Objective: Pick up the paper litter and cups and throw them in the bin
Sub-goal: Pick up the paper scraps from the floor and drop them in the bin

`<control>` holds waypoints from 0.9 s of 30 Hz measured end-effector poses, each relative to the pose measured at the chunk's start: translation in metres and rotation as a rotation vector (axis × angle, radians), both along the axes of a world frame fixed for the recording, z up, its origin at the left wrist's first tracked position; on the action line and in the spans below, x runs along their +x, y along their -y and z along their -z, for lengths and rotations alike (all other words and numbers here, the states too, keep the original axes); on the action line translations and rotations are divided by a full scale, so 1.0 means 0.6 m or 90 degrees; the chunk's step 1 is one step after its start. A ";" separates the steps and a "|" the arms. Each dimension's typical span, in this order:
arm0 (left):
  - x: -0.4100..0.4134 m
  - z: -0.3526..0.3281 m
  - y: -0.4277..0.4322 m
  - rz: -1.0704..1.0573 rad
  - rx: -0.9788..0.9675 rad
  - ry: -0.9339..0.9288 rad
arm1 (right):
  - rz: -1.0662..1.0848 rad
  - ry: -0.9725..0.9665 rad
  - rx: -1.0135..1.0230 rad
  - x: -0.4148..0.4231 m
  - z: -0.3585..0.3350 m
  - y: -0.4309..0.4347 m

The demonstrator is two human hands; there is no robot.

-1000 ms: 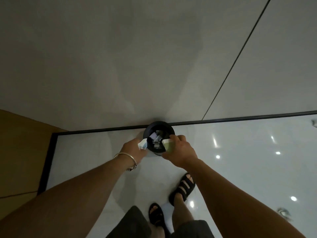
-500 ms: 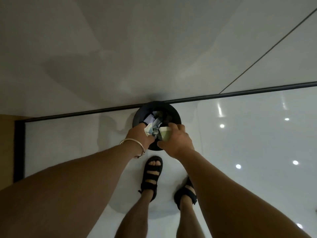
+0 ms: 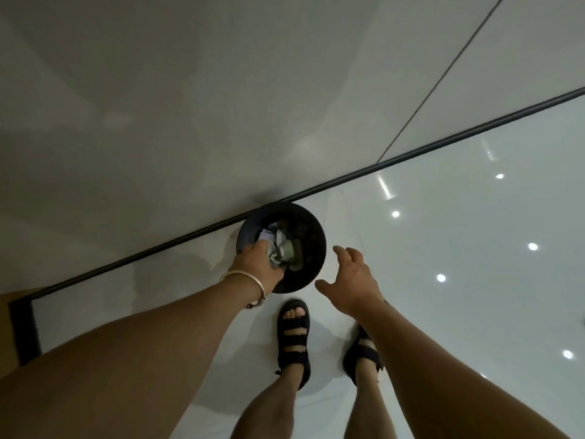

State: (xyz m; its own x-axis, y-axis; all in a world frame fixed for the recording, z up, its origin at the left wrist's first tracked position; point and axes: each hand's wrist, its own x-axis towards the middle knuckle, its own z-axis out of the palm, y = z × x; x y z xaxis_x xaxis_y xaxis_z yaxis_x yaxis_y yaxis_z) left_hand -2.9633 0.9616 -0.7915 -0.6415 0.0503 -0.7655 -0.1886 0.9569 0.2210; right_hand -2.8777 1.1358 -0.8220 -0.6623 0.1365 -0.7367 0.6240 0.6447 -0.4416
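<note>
**Operator:** Your right hand (image 3: 351, 280) is drawing away from the bin (image 3: 315, 264), fingers spread; the cup (image 3: 287, 248) is lying inside.
**Checker:** And the left hand (image 3: 258, 264)?
**Operator:** Covering the paper (image 3: 271, 254) over the rim; grip hidden. Keep releasing centrally.

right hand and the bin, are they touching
Apart. The head view shows the right hand open beside the bin, with a strip of pale floor between its fingers and the black rim.
</note>
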 end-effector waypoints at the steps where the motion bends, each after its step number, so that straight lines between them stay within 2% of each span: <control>1: -0.003 -0.016 -0.017 0.033 0.000 -0.005 | 0.018 -0.002 0.013 0.004 -0.017 -0.016; 7: -0.006 -0.126 -0.158 0.228 -0.003 -0.045 | 0.162 -0.046 0.069 0.062 -0.141 -0.122; 13: 0.081 -0.246 -0.346 0.377 0.074 -0.068 | 0.348 -0.051 0.121 0.223 -0.274 -0.270; 21: 0.333 -0.349 -0.635 0.577 0.106 -0.082 | 0.588 -0.033 0.159 0.551 -0.372 -0.462; 27: 0.550 -0.364 -0.788 0.715 0.140 -0.045 | 0.691 -0.009 0.176 0.771 -0.399 -0.577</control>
State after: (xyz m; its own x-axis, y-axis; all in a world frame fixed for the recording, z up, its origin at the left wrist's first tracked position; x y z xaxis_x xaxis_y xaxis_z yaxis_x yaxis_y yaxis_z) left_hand -2.6332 1.4343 -0.5730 -0.1914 0.7497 -0.6335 0.7668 0.5171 0.3803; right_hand -2.4150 1.4819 -0.5823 -0.1004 0.8050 -0.5848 0.9114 -0.1614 -0.3786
